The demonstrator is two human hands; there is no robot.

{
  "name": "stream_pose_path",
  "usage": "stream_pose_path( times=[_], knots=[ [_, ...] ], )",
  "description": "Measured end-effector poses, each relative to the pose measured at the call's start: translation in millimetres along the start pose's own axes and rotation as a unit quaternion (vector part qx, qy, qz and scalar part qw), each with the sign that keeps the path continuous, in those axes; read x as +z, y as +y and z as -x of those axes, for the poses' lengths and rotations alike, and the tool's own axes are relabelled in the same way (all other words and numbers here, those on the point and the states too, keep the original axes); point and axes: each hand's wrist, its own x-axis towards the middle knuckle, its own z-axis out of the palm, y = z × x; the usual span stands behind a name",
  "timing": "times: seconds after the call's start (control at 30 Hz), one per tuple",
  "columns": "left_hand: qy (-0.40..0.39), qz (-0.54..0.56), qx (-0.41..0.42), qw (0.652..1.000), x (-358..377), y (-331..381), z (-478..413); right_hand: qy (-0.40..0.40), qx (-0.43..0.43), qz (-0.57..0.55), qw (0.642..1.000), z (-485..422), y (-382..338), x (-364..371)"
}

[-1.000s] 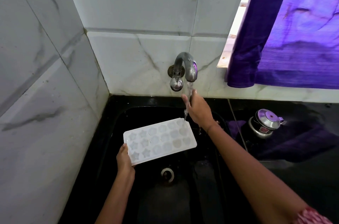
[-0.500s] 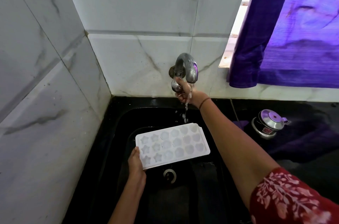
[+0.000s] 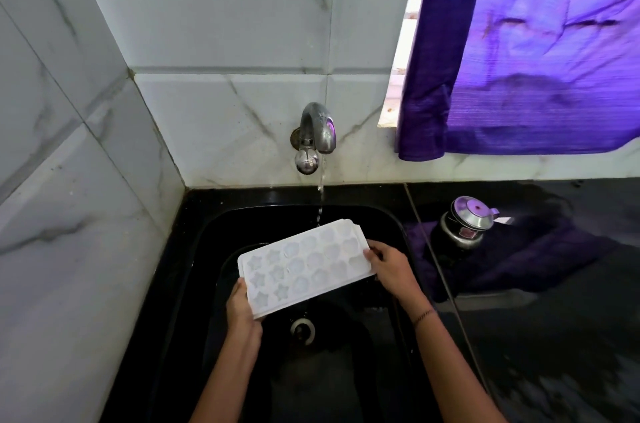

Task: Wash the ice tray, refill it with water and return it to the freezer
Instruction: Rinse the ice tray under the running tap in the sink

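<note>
A white ice tray with star and round moulds is held level over the black sink. My left hand grips its near left corner. My right hand holds its right end, fingers curled on the edge. A thin stream of water falls from the metal tap on the wall and lands at the tray's far edge.
The sink drain lies below the tray. On the black counter to the right a steel lidded pot sits on a dark purple cloth. A purple curtain hangs at the upper right. Marble tile walls close the left and back.
My right hand left the tap knob and came down to take the tray's right end. The tray moved right and back under the thinner stream.
</note>
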Motion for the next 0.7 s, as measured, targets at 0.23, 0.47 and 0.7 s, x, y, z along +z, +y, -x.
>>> stream_pose_path(
  times=[0.23, 0.47, 0.7],
  knots=[
    [-0.062, -0.154, 0.053, 0.985, -1.8, 15.9, 12.0, 0.06, 0.015, -0.063, 0.996, 14.1, 16.3, -7.4],
    [-0.141, -0.36, 0.157, 0.909, -11.1, 39.6, 19.6, 0.109, 0.024, -0.06, 0.992, 17.9, 19.2, -6.8],
    [-0.042, -0.431, 0.258, 0.864, -20.1, 52.0, 20.6, 0.124, -0.015, -0.087, 0.988, 25.7, 13.6, -5.0]
  ],
)
